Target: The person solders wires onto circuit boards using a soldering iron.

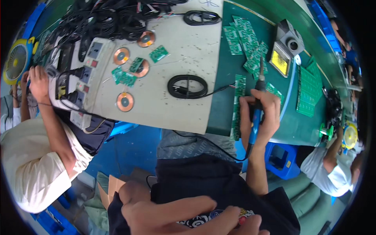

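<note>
My right hand [266, 111] is wrapped round a blue-handled soldering iron [254, 127], whose tip points away from me over several overlapping green circuit boards [256, 55]. Under its fingers lies a long narrow circuit board strip [237, 111]. A coiled black cable [187, 87] sits to the left, its thin wire ends reaching the strip. Close in front of my chest, my left hand [168, 213] is raised with its fingers apart. A small red spot shows by its fingertips; I cannot tell whether it is a thing or shirt print.
A soldering iron stand [289, 39] with yellow sponge [279, 62] stands far right, near green panels [307, 92] and a solder spool [325, 132]. Left are copper coils [125, 102], small boards [158, 53], a power strip [87, 78] and heaped black cables [113, 23]. Co-workers sit on both sides.
</note>
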The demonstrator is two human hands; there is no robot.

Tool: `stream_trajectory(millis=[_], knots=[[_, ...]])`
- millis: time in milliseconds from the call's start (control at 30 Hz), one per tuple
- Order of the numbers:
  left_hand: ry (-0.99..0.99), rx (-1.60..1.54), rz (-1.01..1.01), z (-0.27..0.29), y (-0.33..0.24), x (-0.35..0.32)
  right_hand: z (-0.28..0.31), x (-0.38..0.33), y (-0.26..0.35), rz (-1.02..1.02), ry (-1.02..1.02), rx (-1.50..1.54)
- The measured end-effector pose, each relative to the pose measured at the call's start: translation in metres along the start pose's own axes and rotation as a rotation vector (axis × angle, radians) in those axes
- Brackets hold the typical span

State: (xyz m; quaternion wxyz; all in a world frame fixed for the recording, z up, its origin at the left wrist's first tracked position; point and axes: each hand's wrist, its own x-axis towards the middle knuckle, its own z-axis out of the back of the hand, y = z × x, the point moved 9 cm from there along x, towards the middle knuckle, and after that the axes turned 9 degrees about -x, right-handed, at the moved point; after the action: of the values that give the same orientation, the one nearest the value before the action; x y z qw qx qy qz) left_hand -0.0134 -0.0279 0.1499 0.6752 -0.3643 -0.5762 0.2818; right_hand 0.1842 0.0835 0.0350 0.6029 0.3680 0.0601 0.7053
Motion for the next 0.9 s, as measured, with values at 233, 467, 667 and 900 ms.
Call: stream_trajectory(millis=[233, 467, 667, 900], knots=[[-0.042, 0.068, 0.011, -0.018, 0.031, 0.030, 0.007, 0.002, 0.018, 0.160, -0.017, -0.096], [-0.116, 0.236, -0.124, 0.019, 0.038, 0.042, -0.006, -0.003, 0.020, 0.163, 0.006, -0.082], [-0.154, 0.340, -0.166, 0.004, 0.047, 0.070, -0.002, -0.006, 0.014, 0.118, 0.036, -0.090], [-0.215, 0.414, -0.213, 0.011, 0.039, 0.066, -0.007, -0.003, 0.015, 0.052, 0.060, -0.040]])
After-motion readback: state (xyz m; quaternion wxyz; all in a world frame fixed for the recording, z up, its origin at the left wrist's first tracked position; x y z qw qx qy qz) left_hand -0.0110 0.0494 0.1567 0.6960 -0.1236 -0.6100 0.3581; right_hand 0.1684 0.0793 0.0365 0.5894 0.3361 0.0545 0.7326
